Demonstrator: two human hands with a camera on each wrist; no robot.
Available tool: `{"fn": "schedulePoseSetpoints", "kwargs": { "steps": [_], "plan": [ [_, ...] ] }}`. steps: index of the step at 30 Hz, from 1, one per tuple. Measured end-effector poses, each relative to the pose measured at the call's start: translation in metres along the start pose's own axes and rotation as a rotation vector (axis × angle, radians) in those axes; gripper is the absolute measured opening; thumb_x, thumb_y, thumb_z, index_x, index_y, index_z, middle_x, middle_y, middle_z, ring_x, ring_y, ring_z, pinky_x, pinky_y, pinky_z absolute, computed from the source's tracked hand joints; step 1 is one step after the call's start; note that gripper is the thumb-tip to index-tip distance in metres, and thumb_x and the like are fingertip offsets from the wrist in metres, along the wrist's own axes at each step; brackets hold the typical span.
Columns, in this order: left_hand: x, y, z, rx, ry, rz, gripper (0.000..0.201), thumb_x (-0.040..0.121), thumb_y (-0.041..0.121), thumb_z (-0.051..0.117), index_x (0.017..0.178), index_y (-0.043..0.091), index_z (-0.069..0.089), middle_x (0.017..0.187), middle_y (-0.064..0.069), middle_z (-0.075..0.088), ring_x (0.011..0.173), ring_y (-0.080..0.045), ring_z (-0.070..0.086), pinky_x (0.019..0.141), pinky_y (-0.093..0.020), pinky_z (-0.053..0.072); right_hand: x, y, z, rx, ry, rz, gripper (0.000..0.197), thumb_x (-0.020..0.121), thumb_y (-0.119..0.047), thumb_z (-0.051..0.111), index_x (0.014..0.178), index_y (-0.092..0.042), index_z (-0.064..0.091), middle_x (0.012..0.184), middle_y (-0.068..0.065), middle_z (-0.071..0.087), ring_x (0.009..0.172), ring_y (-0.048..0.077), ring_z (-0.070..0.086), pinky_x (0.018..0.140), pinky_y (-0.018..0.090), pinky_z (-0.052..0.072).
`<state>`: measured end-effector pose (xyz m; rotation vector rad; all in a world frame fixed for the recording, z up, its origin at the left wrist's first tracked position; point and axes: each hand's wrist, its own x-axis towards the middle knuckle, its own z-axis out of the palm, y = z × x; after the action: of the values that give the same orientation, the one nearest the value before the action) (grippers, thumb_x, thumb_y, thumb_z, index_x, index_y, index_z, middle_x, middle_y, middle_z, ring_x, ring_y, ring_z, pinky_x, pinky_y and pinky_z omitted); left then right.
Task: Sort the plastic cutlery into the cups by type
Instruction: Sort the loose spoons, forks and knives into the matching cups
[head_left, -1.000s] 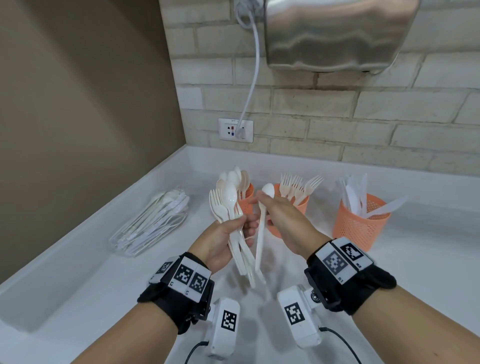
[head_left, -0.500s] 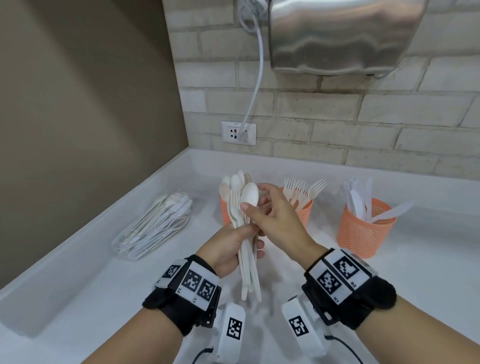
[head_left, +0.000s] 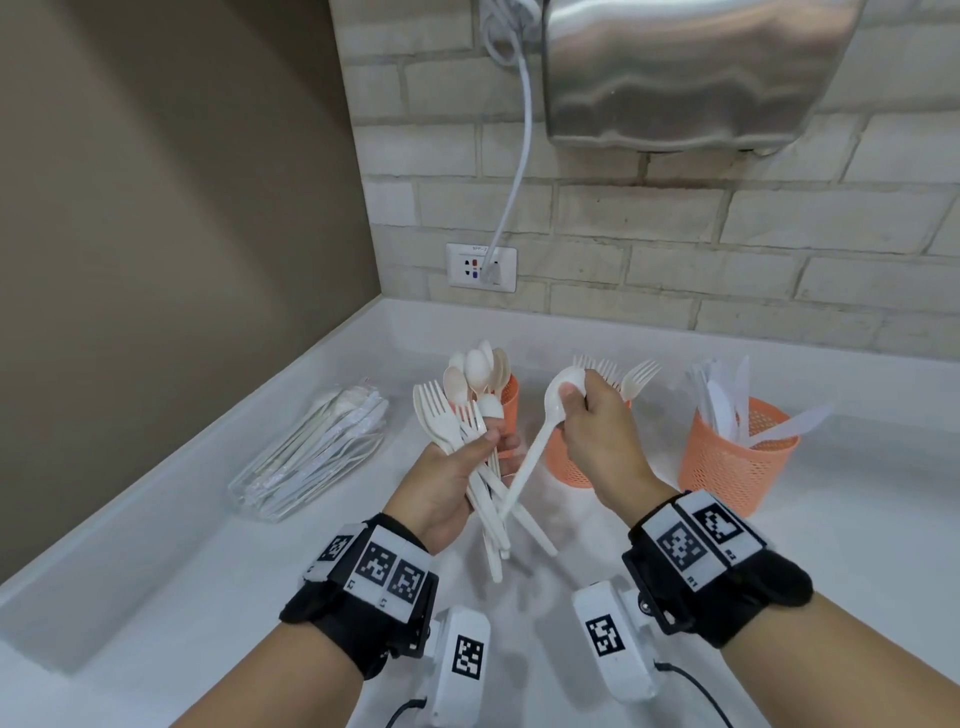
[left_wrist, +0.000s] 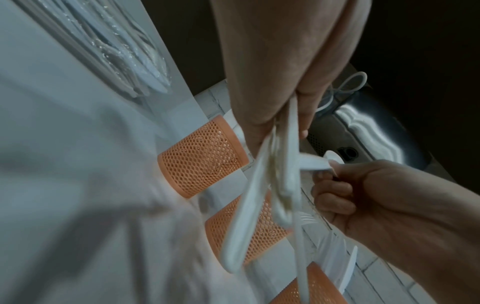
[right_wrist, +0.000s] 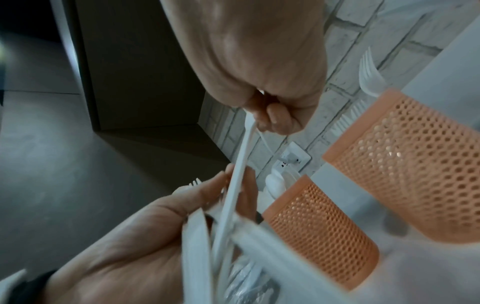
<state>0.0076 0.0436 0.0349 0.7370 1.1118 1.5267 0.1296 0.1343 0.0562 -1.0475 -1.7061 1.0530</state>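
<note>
My left hand (head_left: 485, 444) grips a bundle of white plastic forks with a spoon (head_left: 447, 415) upright above the counter. My right hand (head_left: 576, 397) is curled round the bowl end of a single white spoon (head_left: 537, 441). Its handle slants down-left and crosses the bundle's handles. Three orange mesh cups stand behind: the left one (head_left: 511, 395) holds spoons, the middle one (head_left: 566, 465) forks, the right one (head_left: 737, 460) knives. In the right wrist view the spoon handle (right_wrist: 239, 174) runs from my right hand (right_wrist: 270, 115) down to my left hand (right_wrist: 135, 242).
A clear plastic bag of white cutlery (head_left: 311, 449) lies on the white counter (head_left: 156, 571) at the left, near the brown side wall. A wall socket (head_left: 480, 267) with a white cable and a steel hand dryer (head_left: 691, 73) are on the brick wall behind.
My right hand has moved from the top of the bundle to the right with one spoon. That spoon now tilts away from the bundle, in front of the fork cup.
</note>
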Motion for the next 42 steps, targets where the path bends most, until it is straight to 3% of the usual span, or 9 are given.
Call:
{"fn": "schedulePoseSetpoints", "kwargs": {
  "steps": [3,10,14,16,25,31,36,39,42],
  "plan": [
    [-0.001,0.002,-0.002,0.008,-0.015,0.01,0.016,0.095,0.011,0.047,0.106,0.018,0.056,0.094,-0.009,0.069,0.077,-0.02,0.071,0.07,-0.03,0.056,0.003,0.001,-0.004,-0.229,-0.092,-0.073,0.024,0.098,-0.013,0.038,0.075,-0.012,0.043,0.066,-0.003,0.043,0.063,0.015,0.044,0.053,0.011,0.034],
    [0.0,-0.001,0.009,-0.023,-0.063,-0.036,0.021,0.096,0.007,0.043,0.106,0.018,0.057,0.081,-0.009,0.063,0.065,-0.02,0.063,0.073,-0.039,0.055,-0.014,0.003,0.022,-0.052,-0.151,-0.024,0.02,0.09,-0.001,0.051,0.097,-0.013,0.037,0.073,0.006,0.053,0.05,0.017,0.057,0.032,0.018,0.041],
    [0.0,-0.001,0.011,0.001,-0.06,-0.036,0.022,0.097,0.01,0.041,0.103,0.017,0.061,0.081,-0.002,0.065,0.072,-0.017,0.058,0.062,-0.03,0.053,-0.019,0.001,0.03,-0.151,-0.062,-0.198,0.013,0.084,0.005,0.053,0.088,-0.007,0.054,0.076,-0.008,0.04,0.065,0.011,0.05,0.061,0.024,0.048],
    [0.001,0.001,0.008,-0.011,-0.03,-0.018,0.024,0.097,0.013,0.042,0.113,0.012,0.06,0.094,-0.003,0.068,0.083,-0.018,0.064,0.066,-0.03,0.057,-0.021,0.001,0.031,-0.153,-0.061,-0.241,0.017,0.089,0.003,0.05,0.095,-0.005,0.064,0.086,-0.007,0.041,0.072,0.005,0.049,0.072,0.008,0.046],
    [0.003,0.001,0.006,-0.067,0.039,0.021,0.051,0.096,0.041,0.035,0.123,0.002,0.054,0.103,-0.012,0.067,0.085,-0.01,0.07,0.08,-0.022,0.055,-0.037,-0.013,0.032,-0.093,-0.4,-0.161,0.042,0.081,-0.007,0.059,0.122,-0.014,0.053,0.095,-0.001,0.054,0.082,0.006,0.05,0.068,0.005,0.039],
    [0.004,-0.001,0.003,-0.085,0.062,-0.001,0.062,0.092,0.053,0.03,0.122,0.002,0.052,0.117,-0.015,0.064,0.104,-0.013,0.066,0.093,-0.025,0.05,-0.033,-0.009,0.03,-0.003,-0.583,-0.031,0.019,0.086,-0.01,0.058,0.079,-0.027,0.051,0.07,-0.007,0.043,0.061,0.002,0.041,0.053,0.005,0.036],
    [0.004,0.003,0.002,-0.083,0.007,0.01,0.062,0.092,0.053,0.027,0.123,0.007,0.054,0.118,-0.014,0.065,0.11,-0.016,0.063,0.093,-0.025,0.051,-0.034,-0.005,0.031,0.088,-0.576,0.051,0.01,0.09,-0.019,0.055,0.096,-0.012,0.052,0.075,-0.006,0.049,0.068,0.003,0.048,0.059,0.006,0.04],
    [0.005,0.004,0.0,-0.084,-0.009,0.008,0.057,0.095,0.049,0.023,0.122,0.011,0.056,0.114,-0.013,0.067,0.104,-0.016,0.067,0.077,-0.024,0.056,-0.033,-0.002,0.033,0.18,-0.537,0.052,0.027,0.094,-0.017,0.05,0.121,-0.014,0.052,0.107,0.002,0.064,0.1,0.012,0.061,0.088,0.02,0.049],
    [0.004,0.001,0.0,-0.061,0.014,0.001,0.04,0.101,0.029,0.031,0.125,0.008,0.054,0.113,-0.014,0.066,0.101,-0.018,0.067,0.077,-0.025,0.056,-0.033,0.0,0.035,0.196,-0.524,0.032,0.032,0.096,-0.015,0.047,0.128,-0.016,0.047,0.118,0.005,0.062,0.111,0.014,0.059,0.096,0.029,0.048]
  ]
}}
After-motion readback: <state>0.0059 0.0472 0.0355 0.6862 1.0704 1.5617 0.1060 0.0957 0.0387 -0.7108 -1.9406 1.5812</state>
